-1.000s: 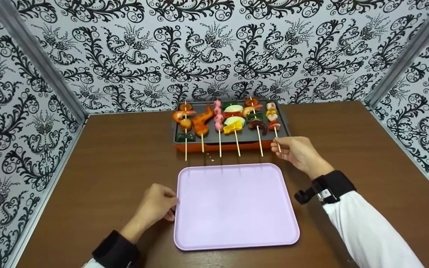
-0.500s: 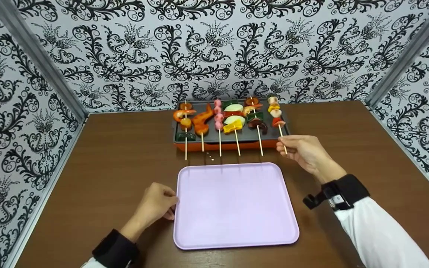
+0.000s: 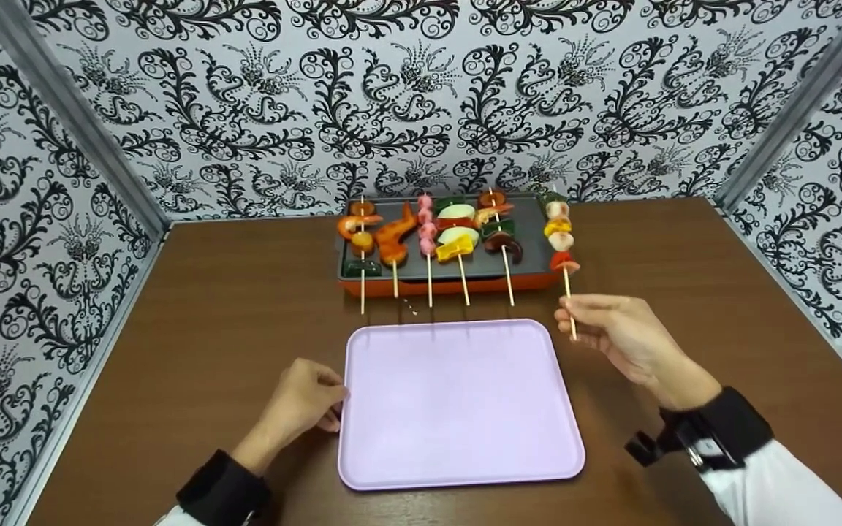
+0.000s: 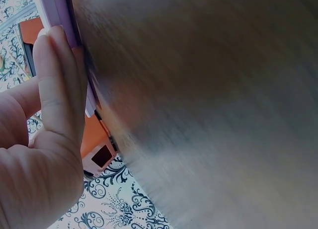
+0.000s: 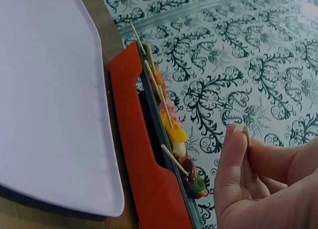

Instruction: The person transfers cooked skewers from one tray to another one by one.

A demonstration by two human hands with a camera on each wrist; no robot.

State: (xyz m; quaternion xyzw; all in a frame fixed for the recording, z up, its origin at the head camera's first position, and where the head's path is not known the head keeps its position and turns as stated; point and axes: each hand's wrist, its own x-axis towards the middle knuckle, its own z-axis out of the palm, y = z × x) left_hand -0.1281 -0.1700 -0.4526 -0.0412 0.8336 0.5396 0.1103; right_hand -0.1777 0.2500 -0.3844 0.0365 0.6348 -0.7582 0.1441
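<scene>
Pinching a thin wooden skewer (image 3: 560, 241) of rounded chunks near the orange grill's (image 3: 450, 287) right end, the right hand (image 3: 622, 336) is well apart from the left hand (image 3: 304, 398), whose straight fingers touch the smooth lilac tray's (image 3: 461, 409) rim.

The walls (image 3: 421, 95) are covered in black floral scrollwork on white and edged by grey strips (image 3: 74, 109). The counter (image 3: 245, 307) is coloured brown, the tray (image 3: 461, 409) pale lilac. The orange grill (image 3: 412, 288) is topped by a dark grey plate (image 3: 534, 234). Along the held skewer (image 3: 558, 227), green, white, yellow, white and red are shown; white sleeves (image 3: 786, 482) are crossed by black bands (image 3: 746, 427).
</scene>
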